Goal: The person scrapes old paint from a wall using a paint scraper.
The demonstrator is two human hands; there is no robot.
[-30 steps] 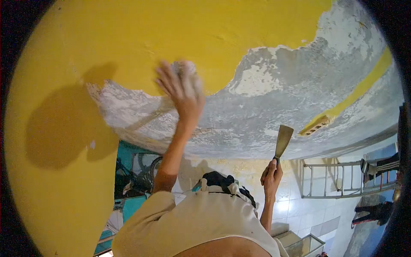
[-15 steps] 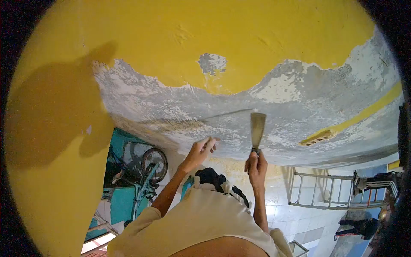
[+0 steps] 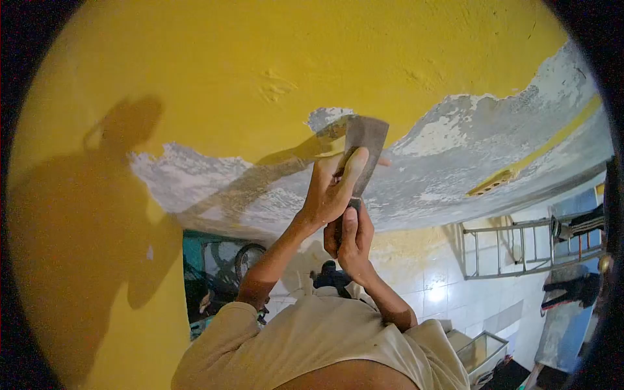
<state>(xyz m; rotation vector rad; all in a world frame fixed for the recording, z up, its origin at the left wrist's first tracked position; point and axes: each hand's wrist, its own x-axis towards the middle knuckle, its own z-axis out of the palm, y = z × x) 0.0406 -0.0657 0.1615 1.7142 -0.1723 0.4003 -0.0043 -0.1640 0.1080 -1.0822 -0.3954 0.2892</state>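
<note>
Paint of a strong, smooth yellow covered the upper part of the wall, and below it we saw a broad, ragged band of grey and whitish plaster. In front of this wall was a flat, flared scraper of dull metal with a short dark handle. It leaned slightly to the right, its wide edge upward, and this edge appeared just beside a small grey patch within the yellow. We could not tell whether the blade touched the wall.

The person's right hand was closed around the dark handle, and we noticed its thumb lying along it. The left hand was a little higher and gripped the blade: its thumb rested on the near face, while the other fingers passed behind the metal. Both arms came out of a loose beige shirt.

To the right, we saw a raised yellow strip running down the plaster to a yellow block with dark holes. Below it was a ladder of pale metal. At the left, a large dark shadow lay upon the yellow wall.
</note>
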